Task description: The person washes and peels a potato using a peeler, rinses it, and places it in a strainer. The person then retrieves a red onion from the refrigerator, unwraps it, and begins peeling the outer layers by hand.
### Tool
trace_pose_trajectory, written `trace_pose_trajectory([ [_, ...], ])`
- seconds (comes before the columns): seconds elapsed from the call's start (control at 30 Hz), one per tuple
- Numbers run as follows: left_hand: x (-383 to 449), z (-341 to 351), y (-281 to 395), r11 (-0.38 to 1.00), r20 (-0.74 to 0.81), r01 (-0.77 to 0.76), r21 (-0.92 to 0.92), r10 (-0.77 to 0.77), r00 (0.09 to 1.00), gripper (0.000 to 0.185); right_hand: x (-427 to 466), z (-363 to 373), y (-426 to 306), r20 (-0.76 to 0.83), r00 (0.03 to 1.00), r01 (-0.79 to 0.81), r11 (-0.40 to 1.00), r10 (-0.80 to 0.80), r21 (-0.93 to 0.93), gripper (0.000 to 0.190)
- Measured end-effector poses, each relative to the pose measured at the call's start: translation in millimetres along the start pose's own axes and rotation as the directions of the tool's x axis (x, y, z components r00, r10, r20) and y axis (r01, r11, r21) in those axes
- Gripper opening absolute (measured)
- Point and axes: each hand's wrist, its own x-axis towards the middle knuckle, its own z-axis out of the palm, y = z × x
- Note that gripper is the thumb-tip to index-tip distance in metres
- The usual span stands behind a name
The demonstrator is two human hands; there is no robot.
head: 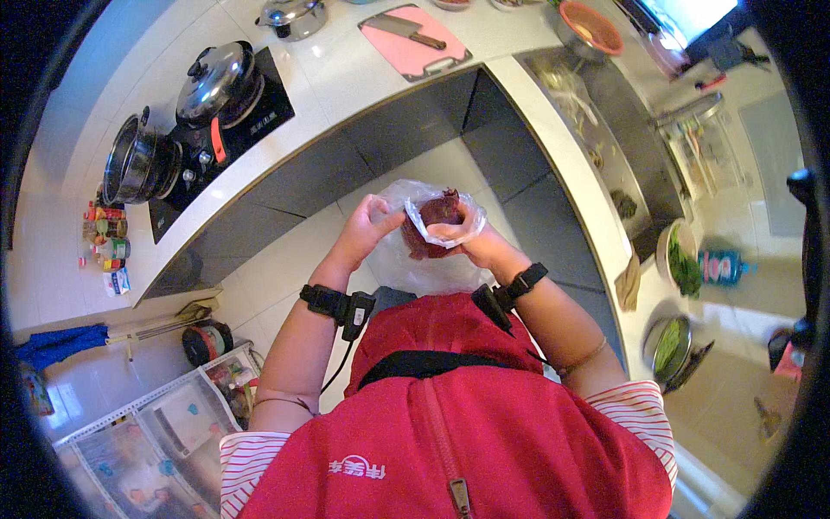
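Observation:
Both hands are in front of my body, over the floor. A thin clear plastic bag (415, 266) hangs between them, with a dark red, lumpy item (439, 217), perhaps an onion or meat, in its opening. My left hand (369, 227) pinches the bag's edge between thumb and fingers. My right hand (476, 237) reaches into the bag's mouth, its thumb across the dark red item, with the bag's rim folded over the fingers.
Ahead, a pink cutting board (402, 55) bears a cleaver (405, 31). At the left, a lidded pan (217, 84) and a black pot (133, 162) stand on a cooktop (272, 97). Right are a sink (622, 175), an orange basket (590, 26) and bowls of greens (681, 259).

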Motion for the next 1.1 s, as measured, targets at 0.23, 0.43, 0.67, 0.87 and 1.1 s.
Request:
trace_pose_trajectory([
  [0.23, 159.9, -51.4, 7.5, 0.921, -0.176, -0.149, 0.359, 0.223, 0.959, 0.026, 128.1, -38.7, -68.3, -0.07, 0.986, 0.12, 0.93, -0.153, -0.348, 0.072],
  [0.43, 289.4, -102.3, 22.4, 0.927, -0.058, -0.144, 0.345, 0.174, 0.983, 0.025, 207.2, -31.2, -131.6, -0.057, 0.975, 0.21, 0.976, -0.213, -0.058, 0.067],
  [0.67, 398.7, -135.5, 39.5, 0.818, -0.037, -0.251, 0.517, 0.315, 0.949, 0.026, 262.9, -59.1, -159.5, 0.095, 0.99, -0.141, 0.864, 0.108, 0.484, 0.069],
  [0.87, 446.4, -174.9, 36.4, 0.808, -0.236, -0.101, 0.581, 0.286, 0.929, 0.024, 291.2, -77.2, -162.8, 0.244, 0.966, -0.186, 0.891, 0.088, 0.414, 0.071],
  [1.1, 461.4, -220.7, 39.8, 0.668, -0.339, 0.108, 0.736, 0.226, 0.913, 0.027, 265.4, -121.5, -176.1, -0.116, 0.993, 0.038, 0.921, 0.008, 0.388, 0.074],
])
